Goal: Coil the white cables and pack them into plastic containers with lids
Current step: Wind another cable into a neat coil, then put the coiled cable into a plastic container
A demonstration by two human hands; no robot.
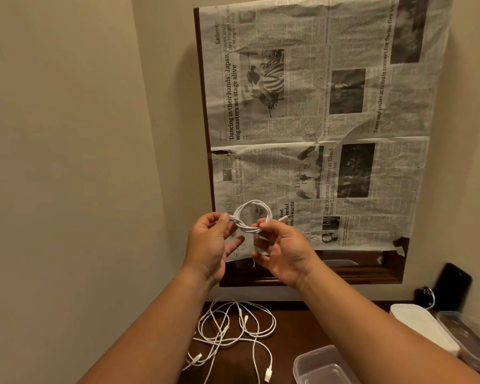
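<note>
Progress: first coil (pixel 251 217) nearly wound, held at centre | grip: left hand (pixel 208 242) pinches its 9 o'clock side, right hand (pixel 283 253) its 4 o'clock | left: loose cables (pixel 233 331) tangled at 6 o'clock; open container (pixel 322 364) at 5 o'clock unfilled.

Plain beige wall (pixel 67 134) all round, and one papered-over frame dead ahead.
Two walls meet in a corner on the left, lit warm and dim with soft shadow along the frame's edge. A dark wooden frame (pixel 344 275) hangs on the far wall, and sheets of newspaper (pixel 316 120) cover nearly all of it, the print turned sideways; only the left edge, the bottom rail and a lower right corner peek out. Below sits a dark brown wooden table (pixel 294 328), pushed against the wall.
</note>
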